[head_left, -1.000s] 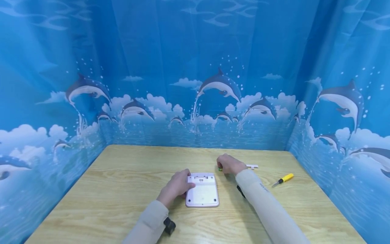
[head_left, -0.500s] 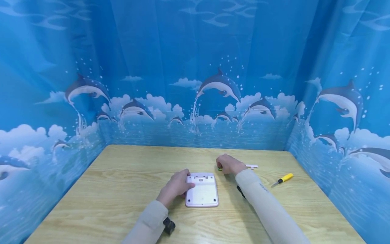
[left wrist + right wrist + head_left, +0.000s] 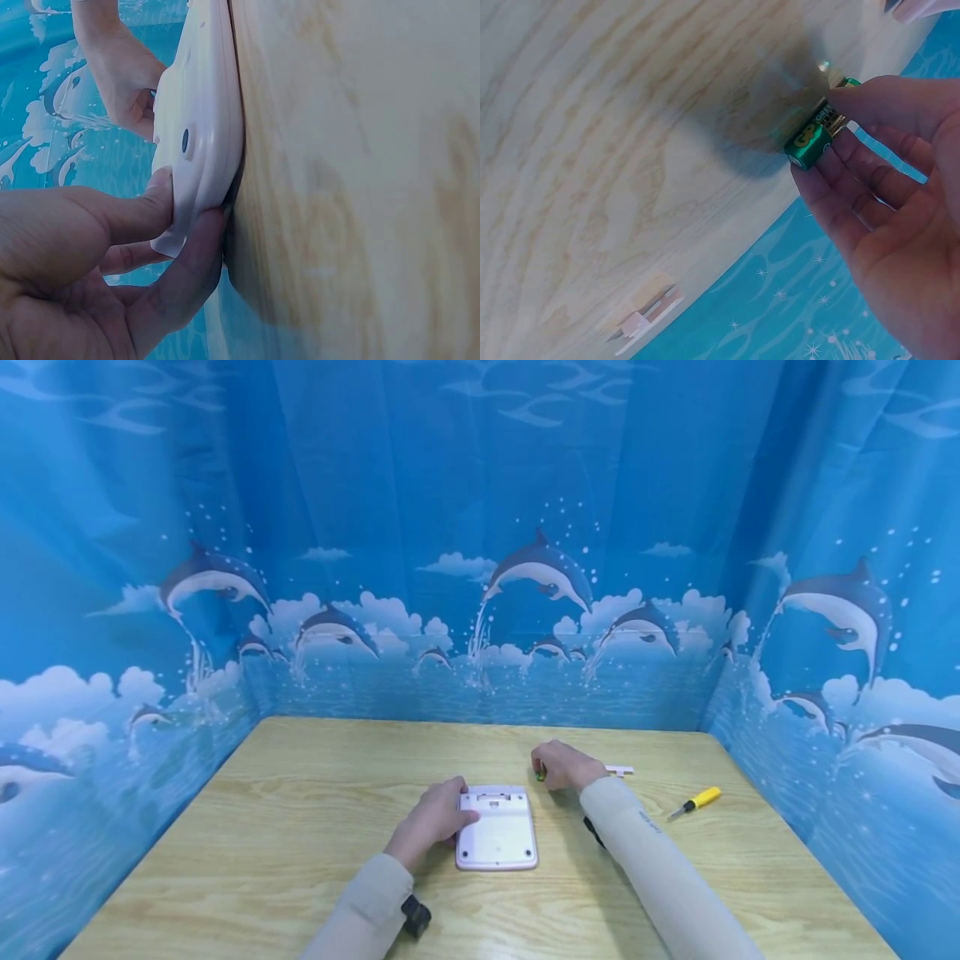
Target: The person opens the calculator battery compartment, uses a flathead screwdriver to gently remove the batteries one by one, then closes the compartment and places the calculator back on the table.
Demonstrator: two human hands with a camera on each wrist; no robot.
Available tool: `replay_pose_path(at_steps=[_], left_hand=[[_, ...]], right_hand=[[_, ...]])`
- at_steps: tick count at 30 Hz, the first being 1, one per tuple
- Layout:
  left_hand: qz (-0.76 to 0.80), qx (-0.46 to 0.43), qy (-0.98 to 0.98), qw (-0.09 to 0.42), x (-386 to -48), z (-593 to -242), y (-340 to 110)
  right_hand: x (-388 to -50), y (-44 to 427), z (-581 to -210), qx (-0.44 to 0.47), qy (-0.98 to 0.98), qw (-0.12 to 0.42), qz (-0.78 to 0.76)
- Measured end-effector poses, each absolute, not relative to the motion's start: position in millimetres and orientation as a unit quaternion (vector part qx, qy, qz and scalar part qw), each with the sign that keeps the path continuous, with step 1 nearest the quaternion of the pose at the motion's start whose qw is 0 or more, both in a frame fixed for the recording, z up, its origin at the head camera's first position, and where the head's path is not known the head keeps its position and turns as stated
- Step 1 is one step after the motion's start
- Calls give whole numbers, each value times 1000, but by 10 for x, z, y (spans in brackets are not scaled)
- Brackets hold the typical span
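A flat white device with a pinkish edge, its kind unclear, lies back side up. It has dark round feet and an uncovered battery recess at its far end. My left hand grips its left edge; in the left wrist view the thumb presses the back and the fingers curl beneath the rim. Beyond it to the right, my right hand pinches a green GP battery between thumb and fingers, low over the table. The fingers partly cover the battery, and I cannot tell whether a second one sits behind it.
A small white cover piece lies just beyond the right wrist. Farther right is a screwdriver with a yellow and black handle. The wooden table ends at a blue dolphin-print curtain at the back and sides.
Both hands and the device stay nearly in place. The green battery shows slightly more beneath my right fingers than before.
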State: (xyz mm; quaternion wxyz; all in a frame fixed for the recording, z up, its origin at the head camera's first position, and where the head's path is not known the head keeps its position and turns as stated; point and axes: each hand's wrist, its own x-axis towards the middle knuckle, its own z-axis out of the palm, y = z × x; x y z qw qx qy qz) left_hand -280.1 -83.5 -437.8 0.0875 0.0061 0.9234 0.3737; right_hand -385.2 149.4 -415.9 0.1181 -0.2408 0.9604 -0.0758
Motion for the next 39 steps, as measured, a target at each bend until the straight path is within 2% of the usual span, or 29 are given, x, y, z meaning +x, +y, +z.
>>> replay_pose_path(at_steps=[17, 39], left_hand=[[371, 10, 925, 86, -2809, -4401, -846], [366, 8, 927, 84, -2806, -4392, -836]], right_hand=[[-3846, 1493, -4156, -231, 962, 124, -80], [-3870, 1708, -3975, -235, 959, 135, -84]])
